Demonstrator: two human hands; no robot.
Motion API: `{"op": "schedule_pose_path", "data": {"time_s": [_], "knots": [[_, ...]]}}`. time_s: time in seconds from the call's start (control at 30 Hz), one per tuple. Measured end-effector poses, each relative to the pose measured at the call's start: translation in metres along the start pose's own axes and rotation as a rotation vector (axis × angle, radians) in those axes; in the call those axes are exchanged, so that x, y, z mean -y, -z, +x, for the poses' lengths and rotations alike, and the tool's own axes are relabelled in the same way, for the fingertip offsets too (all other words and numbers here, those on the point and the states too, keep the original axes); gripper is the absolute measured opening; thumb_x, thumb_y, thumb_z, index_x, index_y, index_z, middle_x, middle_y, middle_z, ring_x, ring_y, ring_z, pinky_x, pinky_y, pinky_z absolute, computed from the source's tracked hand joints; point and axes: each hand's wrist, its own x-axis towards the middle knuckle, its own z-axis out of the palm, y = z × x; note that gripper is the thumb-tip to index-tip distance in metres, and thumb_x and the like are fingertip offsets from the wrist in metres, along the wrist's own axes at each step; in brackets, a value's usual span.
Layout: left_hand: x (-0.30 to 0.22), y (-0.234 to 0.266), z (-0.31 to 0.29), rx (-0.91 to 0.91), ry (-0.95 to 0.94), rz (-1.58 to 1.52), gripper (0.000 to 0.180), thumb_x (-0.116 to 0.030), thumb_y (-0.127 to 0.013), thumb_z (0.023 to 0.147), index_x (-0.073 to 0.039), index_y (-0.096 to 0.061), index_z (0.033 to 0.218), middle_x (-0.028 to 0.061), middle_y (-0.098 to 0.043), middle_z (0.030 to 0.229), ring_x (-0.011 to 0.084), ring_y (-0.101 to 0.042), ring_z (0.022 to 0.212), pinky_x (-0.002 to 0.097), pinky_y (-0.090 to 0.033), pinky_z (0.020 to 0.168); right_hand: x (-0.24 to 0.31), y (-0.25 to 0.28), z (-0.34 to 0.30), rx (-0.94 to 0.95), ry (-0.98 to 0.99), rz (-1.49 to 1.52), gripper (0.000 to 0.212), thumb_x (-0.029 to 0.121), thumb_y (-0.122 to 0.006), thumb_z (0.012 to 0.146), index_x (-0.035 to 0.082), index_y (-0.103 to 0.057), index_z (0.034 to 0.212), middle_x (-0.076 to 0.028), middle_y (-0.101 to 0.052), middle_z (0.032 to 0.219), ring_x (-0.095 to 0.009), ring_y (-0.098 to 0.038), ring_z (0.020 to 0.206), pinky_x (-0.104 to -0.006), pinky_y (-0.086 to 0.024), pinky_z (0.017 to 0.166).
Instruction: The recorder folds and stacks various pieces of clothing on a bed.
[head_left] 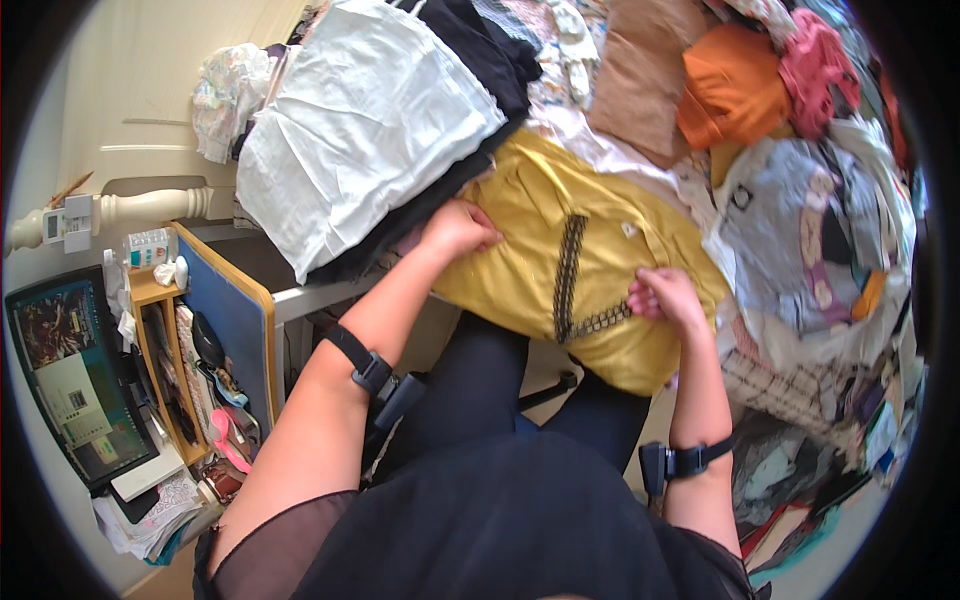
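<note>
Yellow garment with black lace trim [520, 240] spread above the lap, beside piled clothes [735, 85]. Left hand [462, 228] half-curled on its left part; cannot tell if pinching. Right hand [665, 298] closed on fabric by the lace. Far left: wooden organizer [152, 288], slim items upright inside; clear plastic container [150, 246] atop, contents unclear.

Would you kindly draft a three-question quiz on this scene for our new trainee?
1. True or false: the left hand is holding the orange cloth.
2. What colour is the lace-like trim on the yellow garment? a) white b) black c) red
3. Fill in: the monitor is near the picture's ____ edge.

Key: 1. False; it is at the yellow garment. 2. b. 3. left.
</note>
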Motion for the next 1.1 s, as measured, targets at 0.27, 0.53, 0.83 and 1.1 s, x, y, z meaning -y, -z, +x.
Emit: {"op": "schedule_pose_path", "data": {"time_s": [0.27,0.53,0.83,1.1], "knots": [[0.014,-0.013,-0.027,-0.204,-0.294,0.202,0.026,-0.024,-0.067,0.066,-0.002,-0.061,0.08,0.0096,-0.063,0.076,0.0146,-0.059,0.07,0.0274,-0.046,0.065,-0.034,-0.022,-0.029,-0.108,0.385,0.082,0.019,0.016,-0.055,0.079,0.004,-0.057,0.094,-0.003,-0.061,0.078,-0.006,-0.055,0.069,-0.0181,-0.042,0.059],[0.05,-0.017,-0.108,-0.31,-0.646,0.484,0.023,-0.016,-0.065,0.066,-0.008,-0.058,0.086,0.0095,-0.057,0.096,0.0251,-0.052,0.096,0.0332,-0.04,0.084,-0.134,-0.015,-0.071,-0.763,0.446,-0.31,0.022,0.021,-0.064,0.066,0.003,-0.061,0.078,-0.008,-0.062,0.074,-0.015,-0.059,0.072,-0.027,-0.045,0.069],[0.097,-0.02,-0.129,-0.414,-0.724,0.753,0.062,-0.005,-0.067,0.061,-0.019,-0.043,0.116,0.0065,-0.027,0.132,0.0254,-0.024,0.123,0.0377,-0.025,0.099,-0.19,-0.054,-0.085,-0.668,0.107,-0.24,0.084,0.034,-0.071,0.062,-0.008,-0.03,0.123,-0.022,-0.04,0.122,-0.025,-0.043,0.11,-0.0324,-0.037,0.089],[0.107,-0.032,-0.095,-0.48,-0.752,1.043,0.07,-0.003,-0.049,0.071,-0.032,-0.024,0.13,0.0028,-0.017,0.139,0.0276,-0.018,0.126,0.0452,-0.018,0.1,-0.181,-0.054,-0.052,-0.588,0.217,0.296,0.055,0.023,-0.069,0.066,0.0,-0.046,0.11,-0.012,-0.052,0.107,-0.021,-0.046,0.103,-0.0327,-0.035,0.088]]}}
